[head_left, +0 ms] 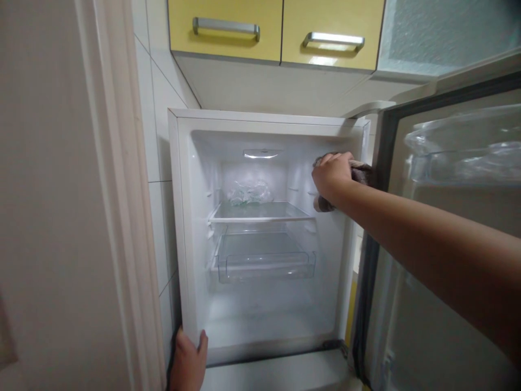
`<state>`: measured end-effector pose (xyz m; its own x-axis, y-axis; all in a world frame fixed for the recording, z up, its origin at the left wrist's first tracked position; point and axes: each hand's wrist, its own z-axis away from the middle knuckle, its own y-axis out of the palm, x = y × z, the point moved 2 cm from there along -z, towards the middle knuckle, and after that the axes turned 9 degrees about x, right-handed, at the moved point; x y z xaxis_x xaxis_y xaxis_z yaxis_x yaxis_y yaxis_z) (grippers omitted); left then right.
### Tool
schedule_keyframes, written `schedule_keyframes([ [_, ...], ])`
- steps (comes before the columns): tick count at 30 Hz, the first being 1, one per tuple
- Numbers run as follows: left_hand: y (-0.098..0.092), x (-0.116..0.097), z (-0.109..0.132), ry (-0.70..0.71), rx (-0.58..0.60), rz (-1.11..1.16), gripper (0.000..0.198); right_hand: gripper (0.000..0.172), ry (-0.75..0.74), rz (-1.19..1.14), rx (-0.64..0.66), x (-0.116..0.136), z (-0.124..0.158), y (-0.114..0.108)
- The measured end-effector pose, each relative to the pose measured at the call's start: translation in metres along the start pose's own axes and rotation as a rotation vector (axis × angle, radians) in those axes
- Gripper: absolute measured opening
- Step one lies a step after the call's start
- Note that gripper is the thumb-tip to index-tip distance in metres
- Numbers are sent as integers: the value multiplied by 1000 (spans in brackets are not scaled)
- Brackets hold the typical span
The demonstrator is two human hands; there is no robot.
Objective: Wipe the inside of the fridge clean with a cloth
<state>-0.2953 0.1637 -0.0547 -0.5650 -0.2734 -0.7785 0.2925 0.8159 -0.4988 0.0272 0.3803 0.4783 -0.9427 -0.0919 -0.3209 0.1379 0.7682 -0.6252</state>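
An open refrigerator (268, 123) stands in front of me. My right hand (331, 172) presses a crumpled dark and pale cloth (360, 172) against the upper part of its right inner wall; the cloth bulges out on both sides of my fingers. Low on the left, my left hand (189, 358) grips the cabinet's front edge, thumb on the inner side and the other fingers hidden around the outside. Inside are a glass shelf (264, 212) with a crumpled clear plastic bag (250, 191) at the back and, lower down, a transparent drawer (266, 267).
The refrigerator door (439, 228) is swung wide to the right, with clear plastic in its upper rack (468, 152). Yellow cupboards (228, 41) with metal handles hang above. A pale door frame (118, 217) and white tiles (158, 125) border the left side.
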Motion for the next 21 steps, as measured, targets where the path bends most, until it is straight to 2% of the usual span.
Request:
schedule_keyframes([
  [2,0,-1,1,-2,5,11,63,48,2,132,50,-5,2,2],
  [4,0,-1,1,3,6,21,64,44,-24,146,53,-10,3,1],
  [10,10,12,-1,1,-12,23,65,47,-153,38,-78,-20,1,-1],
  [13,16,19,-3,-1,-11,2,71,47,-157,38,-94,-19,-4,4],
  [15,18,21,-4,4,16,-13,75,46,-174,49,-57,-15,-8,7],
  [21,16,17,-2,-4,37,-99,78,39,-262,60,193,0,-7,10],
])
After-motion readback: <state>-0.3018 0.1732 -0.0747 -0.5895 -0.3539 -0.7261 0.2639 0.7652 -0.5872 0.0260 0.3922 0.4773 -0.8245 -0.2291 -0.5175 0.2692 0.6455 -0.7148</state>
